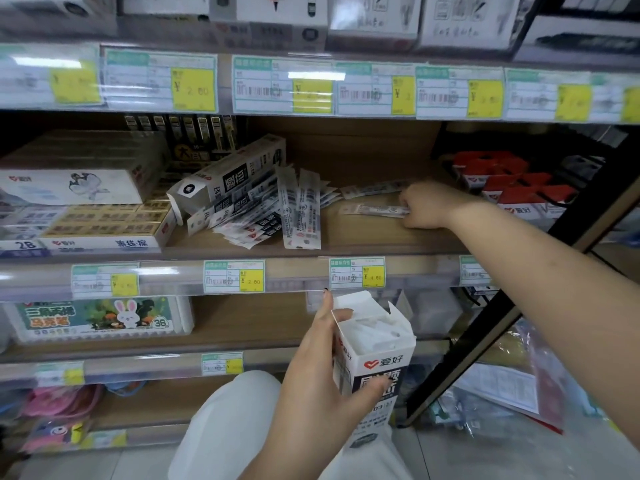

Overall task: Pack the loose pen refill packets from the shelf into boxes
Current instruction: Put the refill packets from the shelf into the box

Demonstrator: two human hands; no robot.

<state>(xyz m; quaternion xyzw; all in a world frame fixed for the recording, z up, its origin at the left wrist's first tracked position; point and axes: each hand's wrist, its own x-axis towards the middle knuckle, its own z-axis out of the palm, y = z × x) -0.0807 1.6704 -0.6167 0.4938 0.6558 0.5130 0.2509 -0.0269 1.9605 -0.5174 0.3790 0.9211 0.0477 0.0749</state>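
- Head view: open white box (375, 355) was gripped upright by left hand (325, 386).
- Loose refill packet (375, 210) on shelf (363, 233) was pinched by right hand (427, 206), fingers curled.

Hands (427, 206) on packet (375, 210), box (375, 355)

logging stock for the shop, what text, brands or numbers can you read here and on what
"爱好", with a red heart logo: the open white cardboard box gripped in the left hand.
"2B": the flat white box at the shelf's left edge.
"36": the rabbit-picture crayon box one shelf lower.
"¥ 2.80": the yellow price tag on the shelf rail.
Print on the loose clear refill packets and most other tags: too blurred to read.
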